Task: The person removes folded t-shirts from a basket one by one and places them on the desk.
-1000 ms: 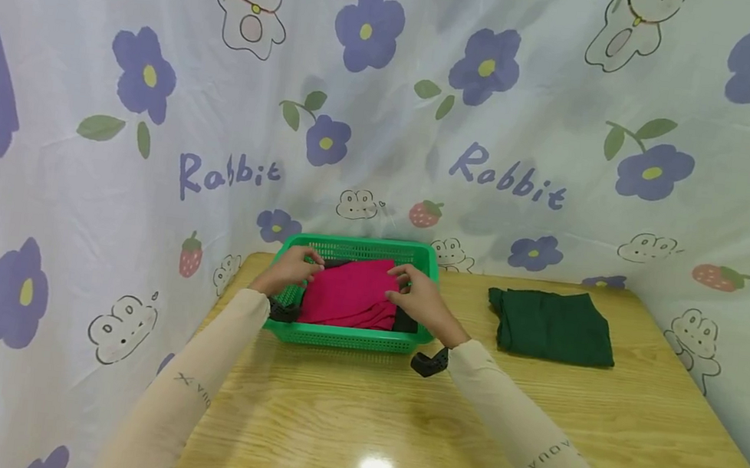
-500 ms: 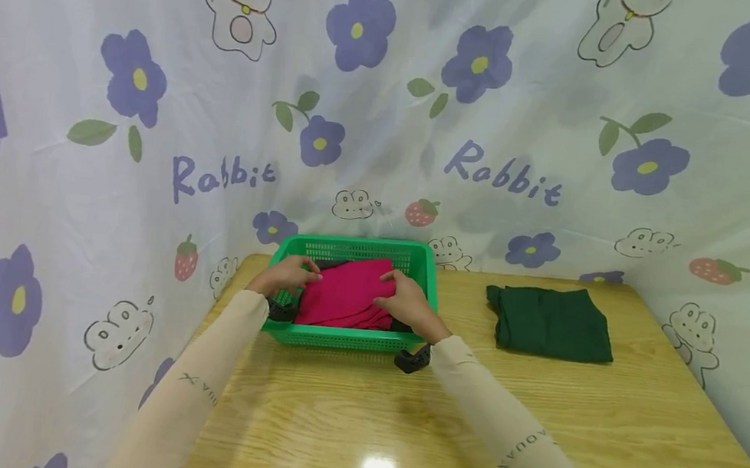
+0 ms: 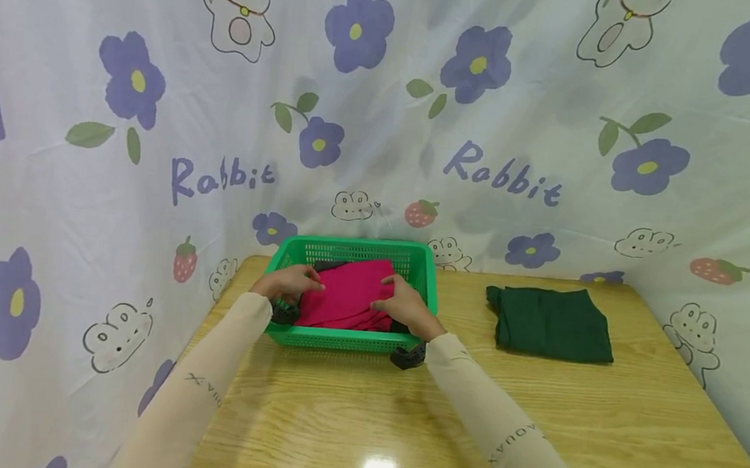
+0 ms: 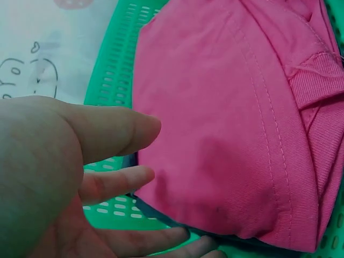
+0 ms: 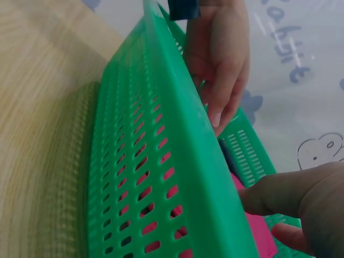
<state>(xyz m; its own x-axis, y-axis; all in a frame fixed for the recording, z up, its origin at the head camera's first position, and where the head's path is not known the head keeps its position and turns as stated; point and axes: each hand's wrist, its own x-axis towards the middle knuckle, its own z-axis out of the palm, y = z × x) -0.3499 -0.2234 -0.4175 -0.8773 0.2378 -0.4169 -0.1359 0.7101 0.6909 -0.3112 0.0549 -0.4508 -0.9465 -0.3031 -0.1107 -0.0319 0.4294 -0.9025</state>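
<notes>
A folded pink garment (image 3: 349,293), with ribbed trim and stitching visible in the left wrist view, lies inside a green perforated plastic basket (image 3: 349,341). Some dark cloth (image 3: 328,265) shows beneath it. At the garment's left side, my left hand (image 3: 291,281) has its thumb and fingers extended and spread in the left wrist view, pinching nothing. My right hand (image 3: 408,306) reaches over the basket's right side, fingers loosely bent at the garment's right edge. In the right wrist view its thumb (image 5: 285,193) is by the pink cloth; whether it touches is unclear.
A folded dark green garment (image 3: 551,323) lies on the wooden table (image 3: 464,429) to the right of the basket. A white curtain (image 3: 389,112) printed with flowers and rabbits hangs behind and along the sides. Black wrist devices (image 3: 408,356) sit close to the basket rim.
My right hand has shifted left and slightly down along the garment's right edge. My left hand has dropped a little lower into the basket. The garment looks nearly unmoved.
</notes>
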